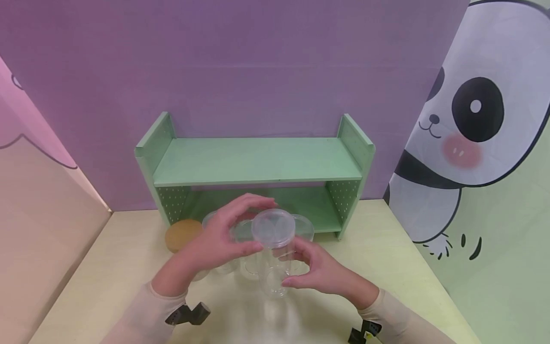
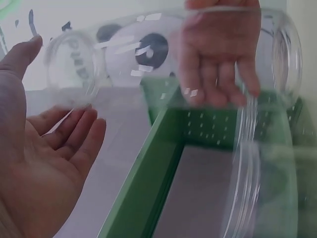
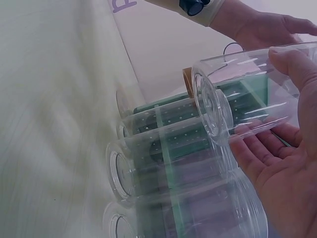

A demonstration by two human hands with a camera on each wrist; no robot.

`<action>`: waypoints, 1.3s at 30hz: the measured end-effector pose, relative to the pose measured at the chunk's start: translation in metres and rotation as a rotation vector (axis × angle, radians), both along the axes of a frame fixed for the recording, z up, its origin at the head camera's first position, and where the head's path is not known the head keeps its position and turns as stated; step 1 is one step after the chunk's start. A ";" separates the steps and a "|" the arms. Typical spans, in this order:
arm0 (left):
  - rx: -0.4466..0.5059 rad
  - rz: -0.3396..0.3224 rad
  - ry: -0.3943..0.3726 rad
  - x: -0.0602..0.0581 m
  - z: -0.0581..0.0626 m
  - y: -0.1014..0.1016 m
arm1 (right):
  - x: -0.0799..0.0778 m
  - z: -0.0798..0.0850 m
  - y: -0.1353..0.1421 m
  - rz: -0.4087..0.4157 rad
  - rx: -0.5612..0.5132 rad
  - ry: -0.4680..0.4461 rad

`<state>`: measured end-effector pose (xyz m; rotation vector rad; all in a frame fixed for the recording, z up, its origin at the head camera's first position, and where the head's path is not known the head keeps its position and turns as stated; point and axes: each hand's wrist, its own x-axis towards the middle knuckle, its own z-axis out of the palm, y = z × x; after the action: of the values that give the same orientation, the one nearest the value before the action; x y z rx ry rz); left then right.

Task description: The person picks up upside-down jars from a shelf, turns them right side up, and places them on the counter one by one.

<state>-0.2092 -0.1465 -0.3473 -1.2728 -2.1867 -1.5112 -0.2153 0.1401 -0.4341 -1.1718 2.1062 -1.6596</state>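
A clear plastic jar [image 1: 275, 267] with a translucent lid [image 1: 273, 228] is held upright above the table. My right hand [image 1: 315, 267] grips the jar's body from the right, with thumb and fingers on opposite sides, as the right wrist view shows. Around the lid's left and far sides, my left hand [image 1: 223, 234] is spread, its thumb and fingers wide apart. In the left wrist view, the left fingers [image 2: 86, 134] lie close to the jar's lid end; whether they touch it I cannot tell.
Several clear jars [image 3: 183, 168] stand in a row on the table [image 1: 369, 286] behind the held jar. At the row's left, an orange-brown lid [image 1: 182, 234] tops one container. A green two-tier shelf [image 1: 258, 160] stands at the back against a purple wall [image 1: 258, 71].
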 end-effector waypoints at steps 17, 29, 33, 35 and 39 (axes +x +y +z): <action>0.390 0.999 -0.043 -0.016 0.009 -0.102 | 0.003 0.009 0.011 -0.057 -0.003 0.030; 0.406 1.188 -0.043 -0.053 -0.013 -0.128 | 0.000 0.005 0.020 -0.065 -0.014 0.060; 0.382 1.184 -0.042 -0.057 -0.016 -0.131 | -0.002 0.004 0.025 -0.073 -0.013 0.072; 0.389 1.177 -0.047 -0.058 -0.017 -0.132 | -0.003 0.003 0.028 -0.076 -0.018 0.079; 0.423 1.161 -0.072 -0.058 -0.018 -0.133 | -0.003 0.004 0.035 -0.094 -0.018 0.085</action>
<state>-0.2674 -0.2792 -0.3658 0.2215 -1.8508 -1.3145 -0.2184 0.1753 -0.4301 -1.1857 2.2355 -1.7001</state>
